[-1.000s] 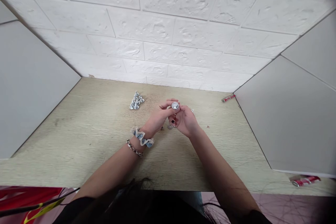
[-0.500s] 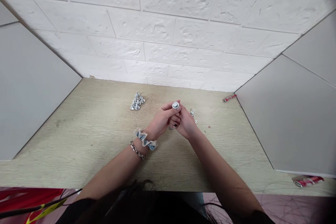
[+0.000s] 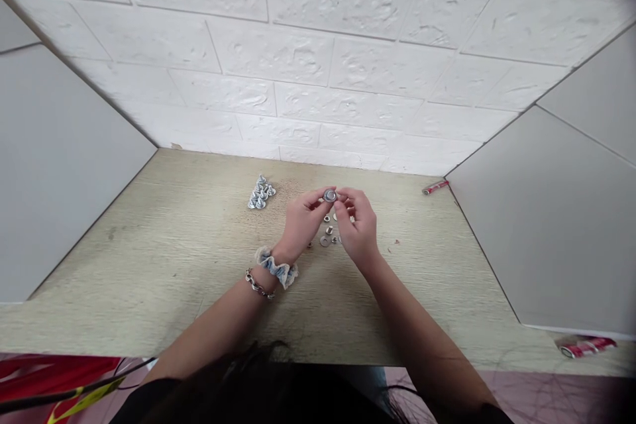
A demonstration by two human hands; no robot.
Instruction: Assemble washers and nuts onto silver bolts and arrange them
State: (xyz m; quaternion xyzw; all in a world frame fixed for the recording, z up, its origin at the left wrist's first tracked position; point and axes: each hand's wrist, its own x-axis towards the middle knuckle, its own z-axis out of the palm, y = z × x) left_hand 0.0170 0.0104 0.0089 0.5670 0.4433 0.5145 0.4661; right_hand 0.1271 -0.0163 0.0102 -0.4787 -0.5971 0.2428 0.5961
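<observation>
Above the middle of the table, my left hand (image 3: pixel 301 218) pinches a silver bolt with a washer (image 3: pixel 330 195) between thumb and fingers, its round end facing me. My right hand (image 3: pixel 358 225) closes in from the right, its thumb and fingertips at the bolt's edge. Beneath and between the hands lie loose metal parts: a flat washer (image 3: pixel 324 241), a small bolt (image 3: pixel 329 230) and a nut (image 3: pixel 326 218). More parts are partly hidden behind my right hand. To the left, a cluster of bolts with washers (image 3: pixel 260 193) stands heads down.
A red cylinder (image 3: pixel 436 187) like a battery lies at the back right, against the grey panel (image 3: pixel 556 225). Another red cylinder (image 3: pixel 587 347) lies near the front right edge. A second panel (image 3: pixel 74 179) bounds the left, and a white brick-patterned wall (image 3: pixel 303 106) the back.
My right hand has shifted slightly right and its fingers have uncurled from below to the bolt's side. The loose parts between the hands have come into view. The bolt has tilted a little.
</observation>
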